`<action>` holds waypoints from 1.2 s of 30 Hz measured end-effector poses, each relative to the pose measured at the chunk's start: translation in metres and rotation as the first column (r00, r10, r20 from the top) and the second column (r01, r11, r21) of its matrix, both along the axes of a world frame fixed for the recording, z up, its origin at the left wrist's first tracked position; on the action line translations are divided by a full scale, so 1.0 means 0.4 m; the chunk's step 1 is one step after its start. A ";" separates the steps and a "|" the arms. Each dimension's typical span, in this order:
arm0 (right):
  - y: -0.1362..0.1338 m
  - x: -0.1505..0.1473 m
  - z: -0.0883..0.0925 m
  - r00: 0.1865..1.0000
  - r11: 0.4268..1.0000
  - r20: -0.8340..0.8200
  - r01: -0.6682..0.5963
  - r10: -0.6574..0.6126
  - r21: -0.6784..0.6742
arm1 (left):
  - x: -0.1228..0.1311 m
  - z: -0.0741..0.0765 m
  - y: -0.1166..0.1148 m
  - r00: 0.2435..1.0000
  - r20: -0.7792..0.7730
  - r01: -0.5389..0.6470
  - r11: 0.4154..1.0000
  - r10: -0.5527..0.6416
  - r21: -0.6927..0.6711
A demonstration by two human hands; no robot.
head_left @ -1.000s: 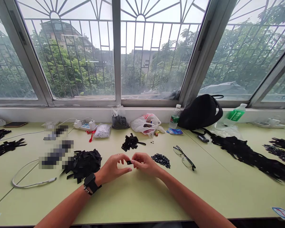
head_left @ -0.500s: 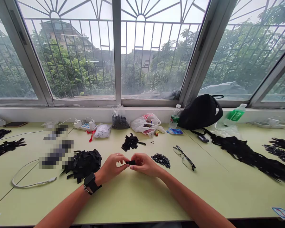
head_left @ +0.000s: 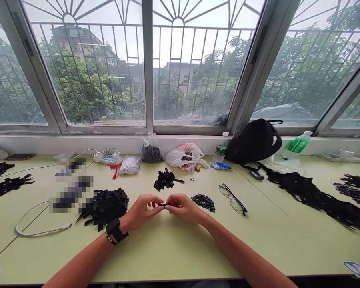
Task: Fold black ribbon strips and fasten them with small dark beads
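Note:
My left hand point(head_left: 142, 212) and my right hand point(head_left: 183, 209) meet above the pale green table point(head_left: 168, 250), pinching a small black strip point(head_left: 165, 205) between their fingertips. A heap of black strips point(head_left: 105, 207) lies just beyond my left hand. Nearest my right hand is a cluster of dark beads point(head_left: 203, 202). A smaller black bunch point(head_left: 165, 179) sits ahead of both hands. A black smartwatch point(head_left: 115, 230) circles my left wrist.
Eyeglasses point(head_left: 232, 199) lie right of the beads, and long rows of black strips point(head_left: 312, 196) stretch along the right. A white cable point(head_left: 33, 220), blurred objects, plastic bags, bottles, a black bag point(head_left: 253, 141) and a power strip point(head_left: 106, 159) stand about. Barred windows run behind the table.
The black piece now stretches as a thin strip between both hands' fingertips. My hands have shifted slightly closer around it. The items on the table have not moved.

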State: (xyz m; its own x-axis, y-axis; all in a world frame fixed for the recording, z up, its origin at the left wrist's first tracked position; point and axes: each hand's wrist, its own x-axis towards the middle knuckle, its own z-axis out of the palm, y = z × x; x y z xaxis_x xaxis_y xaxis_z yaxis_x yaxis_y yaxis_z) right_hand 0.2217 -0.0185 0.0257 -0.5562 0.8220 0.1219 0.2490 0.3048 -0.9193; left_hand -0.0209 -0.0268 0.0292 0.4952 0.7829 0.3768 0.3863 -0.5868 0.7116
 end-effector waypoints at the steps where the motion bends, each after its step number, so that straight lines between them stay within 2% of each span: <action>1: 0.001 0.000 -0.002 1.000 1.000 -0.001 -0.001 0.001 0.001 | 0.001 0.001 0.000 1.000 -0.003 0.004 1.000 -0.004 -0.017; 7: 0.005 0.001 -0.009 1.000 1.000 -0.013 -0.010 0.010 0.022 | 0.003 0.005 0.001 0.999 -0.023 0.036 0.997 -0.038 -0.063; 14: 0.002 0.001 -0.007 0.998 1.000 -0.059 0.015 -0.016 -0.017 | 0.001 0.002 0.001 1.000 -0.012 0.013 0.998 -0.013 -0.054; 27: 0.010 0.004 -0.018 0.999 0.991 -0.018 0.044 -0.042 0.126 | 0.002 0.012 0.000 1.000 0.014 0.010 0.999 -0.010 -0.033; 31: 0.025 0.007 -0.027 0.991 0.978 -0.022 0.134 -0.132 0.163 | 0.000 0.014 0.000 0.999 0.002 -0.032 0.999 0.032 -0.007; 34: 0.039 0.014 -0.040 0.963 0.948 -0.106 0.265 -0.249 0.174 | -0.002 0.014 -0.001 0.998 -0.008 -0.056 0.998 0.056 0.003; 36: 0.043 0.020 -0.047 0.955 0.940 -0.135 0.288 -0.266 0.182 | -0.003 0.012 -0.001 0.998 -0.018 -0.061 0.998 0.061 0.005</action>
